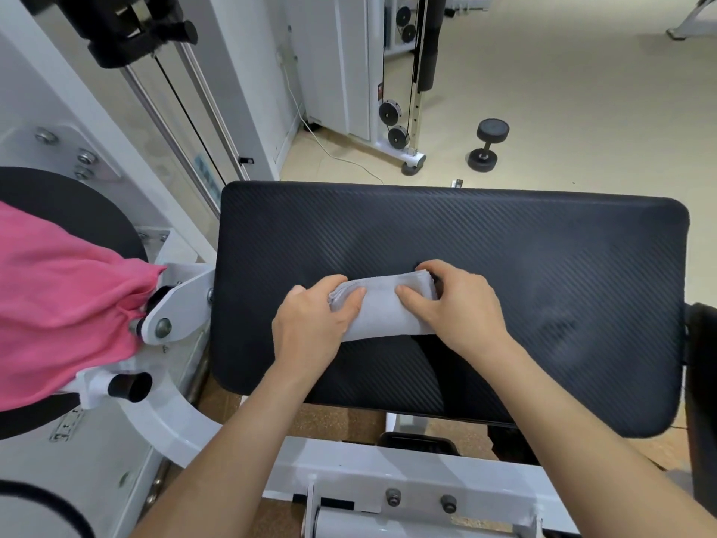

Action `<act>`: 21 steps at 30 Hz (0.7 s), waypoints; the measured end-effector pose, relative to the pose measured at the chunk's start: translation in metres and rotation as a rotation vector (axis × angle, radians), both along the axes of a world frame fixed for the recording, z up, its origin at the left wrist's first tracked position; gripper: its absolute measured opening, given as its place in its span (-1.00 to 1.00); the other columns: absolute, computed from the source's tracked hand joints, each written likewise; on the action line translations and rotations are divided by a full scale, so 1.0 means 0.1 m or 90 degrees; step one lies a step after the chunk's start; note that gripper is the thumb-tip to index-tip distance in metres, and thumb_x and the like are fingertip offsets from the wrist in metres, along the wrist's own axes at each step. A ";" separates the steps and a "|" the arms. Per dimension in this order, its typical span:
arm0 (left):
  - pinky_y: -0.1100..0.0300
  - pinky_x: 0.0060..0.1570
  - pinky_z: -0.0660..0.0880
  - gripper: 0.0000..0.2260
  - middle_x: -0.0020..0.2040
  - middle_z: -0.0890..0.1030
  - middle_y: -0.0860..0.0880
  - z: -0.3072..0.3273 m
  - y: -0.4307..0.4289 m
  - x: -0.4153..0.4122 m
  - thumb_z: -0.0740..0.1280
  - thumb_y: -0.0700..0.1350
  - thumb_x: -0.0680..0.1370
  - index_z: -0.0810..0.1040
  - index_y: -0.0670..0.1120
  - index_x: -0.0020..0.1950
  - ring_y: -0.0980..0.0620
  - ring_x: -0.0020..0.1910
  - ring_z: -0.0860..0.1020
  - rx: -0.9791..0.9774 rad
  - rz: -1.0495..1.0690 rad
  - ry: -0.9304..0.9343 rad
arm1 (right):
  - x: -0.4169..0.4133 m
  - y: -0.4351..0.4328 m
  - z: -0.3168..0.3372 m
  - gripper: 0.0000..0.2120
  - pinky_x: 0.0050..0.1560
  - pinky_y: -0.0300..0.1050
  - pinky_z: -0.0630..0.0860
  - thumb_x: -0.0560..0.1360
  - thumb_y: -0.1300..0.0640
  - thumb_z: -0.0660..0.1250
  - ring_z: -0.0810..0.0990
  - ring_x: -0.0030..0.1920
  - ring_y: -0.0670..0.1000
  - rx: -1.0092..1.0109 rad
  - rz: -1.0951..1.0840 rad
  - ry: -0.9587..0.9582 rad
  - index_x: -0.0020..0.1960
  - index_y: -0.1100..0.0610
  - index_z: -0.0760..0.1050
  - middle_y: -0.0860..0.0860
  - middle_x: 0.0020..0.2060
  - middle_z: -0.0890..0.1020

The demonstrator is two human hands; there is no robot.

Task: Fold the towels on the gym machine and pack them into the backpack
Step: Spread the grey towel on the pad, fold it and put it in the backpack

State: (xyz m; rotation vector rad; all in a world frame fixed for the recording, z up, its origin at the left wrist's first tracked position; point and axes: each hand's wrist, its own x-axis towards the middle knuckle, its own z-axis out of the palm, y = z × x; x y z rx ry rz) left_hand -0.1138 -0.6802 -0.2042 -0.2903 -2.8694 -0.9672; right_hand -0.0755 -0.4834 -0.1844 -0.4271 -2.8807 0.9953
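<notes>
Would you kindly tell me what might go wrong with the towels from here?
The folded grey towel is gripped at both ends by the left hand and right hand; its layered edges may spring open on lifting. The pink towel bunches against the machine's white bracket and may snag when pulled.

A wide black pad point(543, 266) with a fine diagonal ribbed texture and rounded corners sits level on the white frame of the gym machine. The only thing lying on it is a folded grey towel point(382, 312), a little left of centre and towards the near side. The left hand point(310, 324) grips its left end and the right hand point(454, 304) grips its right end, thumbs on top. To the left, a pink towel point(58, 297) hangs over a round black cushion point(77, 211). Beyond the pad, a black dumbbell point(487, 145) and a thin white cable point(329, 149) lie on the pale floor point(582, 91).
</notes>
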 end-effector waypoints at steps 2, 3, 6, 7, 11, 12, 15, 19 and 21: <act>0.10 -0.23 0.48 -0.62 -0.08 0.50 0.02 -0.07 -0.06 0.01 0.23 0.26 0.50 0.61 0.04 0.10 0.04 -0.05 0.44 -0.046 -0.004 0.042 | 0.02 0.05 0.00 -0.55 -0.05 0.00 0.51 0.40 -0.29 0.36 0.47 0.07 0.00 0.028 0.007 -0.039 0.17 -0.07 0.51 -0.05 -0.03 0.49; 0.14 -0.24 0.45 -0.62 -0.04 0.45 0.01 -0.09 -0.08 0.02 0.24 0.27 0.49 0.60 0.03 0.08 0.06 -0.02 0.40 -0.046 -0.007 0.046 | 0.04 0.07 0.00 -0.54 -0.04 -0.01 0.49 0.38 -0.29 0.38 0.42 0.10 0.00 0.023 0.016 -0.052 0.16 -0.07 0.49 -0.04 -0.01 0.44; 0.21 -0.14 0.37 -0.65 0.02 0.43 0.05 -0.12 -0.12 0.03 0.28 0.23 0.48 0.54 -0.02 0.03 0.09 0.02 0.38 -0.012 -0.067 0.028 | 0.10 0.06 0.03 -0.61 -0.09 -0.09 0.40 0.39 -0.19 0.44 0.39 0.04 -0.02 0.040 0.082 -0.073 0.06 -0.02 0.41 -0.04 0.00 0.43; 0.23 -0.13 0.36 -0.69 -0.01 0.46 0.08 -0.11 -0.14 0.05 0.31 0.21 0.48 0.52 -0.01 0.01 0.10 0.00 0.40 0.013 -0.083 0.002 | 0.11 0.06 0.05 -0.64 -0.14 -0.09 0.41 0.39 -0.14 0.47 0.44 -0.04 -0.04 0.020 0.113 -0.083 0.01 -0.01 0.38 -0.05 -0.04 0.47; 0.22 -0.21 0.50 -0.72 -0.07 0.58 0.03 0.00 -0.28 0.23 0.49 0.11 0.42 0.51 0.09 0.03 0.06 -0.08 0.57 0.227 -0.043 -0.272 | 0.25 0.07 0.14 -0.67 -0.18 0.05 0.52 0.37 0.10 0.55 0.54 -0.20 -0.04 -0.275 0.181 -0.086 -0.08 0.05 0.39 -0.02 -0.20 0.58; 0.23 -0.21 0.53 -0.69 -0.06 0.62 0.02 0.00 -0.32 0.32 0.51 0.11 0.40 0.55 0.09 0.08 0.04 -0.06 0.61 0.292 -0.029 -0.333 | 0.30 0.05 0.18 -0.69 -0.16 0.04 0.53 0.36 0.13 0.55 0.57 -0.17 -0.01 -0.357 0.172 -0.072 -0.06 0.05 0.43 0.02 -0.16 0.61; 0.12 -0.14 0.54 -0.54 0.02 0.69 -0.08 0.03 -0.36 0.66 0.51 0.22 0.35 0.66 -0.04 0.10 -0.11 0.01 0.64 0.524 -0.013 -0.490 | 0.51 -0.08 0.25 -0.70 -0.09 0.05 0.53 0.37 0.14 0.54 0.63 -0.08 0.11 -0.566 0.093 -0.040 0.04 0.00 0.53 0.16 -0.03 0.65; 0.03 -0.10 0.55 -0.61 0.17 0.64 -0.18 0.15 -0.35 1.27 0.38 0.10 0.51 0.58 -0.09 0.25 -0.11 0.03 0.62 0.819 -0.020 -0.624 | 0.89 -0.35 0.27 -0.62 -0.16 -0.01 0.54 0.39 0.15 0.52 0.62 -0.05 0.10 -0.723 -0.055 -0.011 0.18 0.07 0.54 0.16 0.03 0.64; 0.02 -0.11 0.54 -0.62 0.18 0.63 -0.18 0.20 -0.38 1.60 0.33 0.09 0.52 0.54 -0.06 0.27 -0.13 0.03 0.61 0.922 0.003 -0.662 | 1.13 -0.53 0.29 -0.61 -0.17 -0.04 0.56 0.41 0.11 0.51 0.62 -0.04 0.07 -0.719 -0.114 0.003 0.21 0.08 0.53 0.16 0.12 0.63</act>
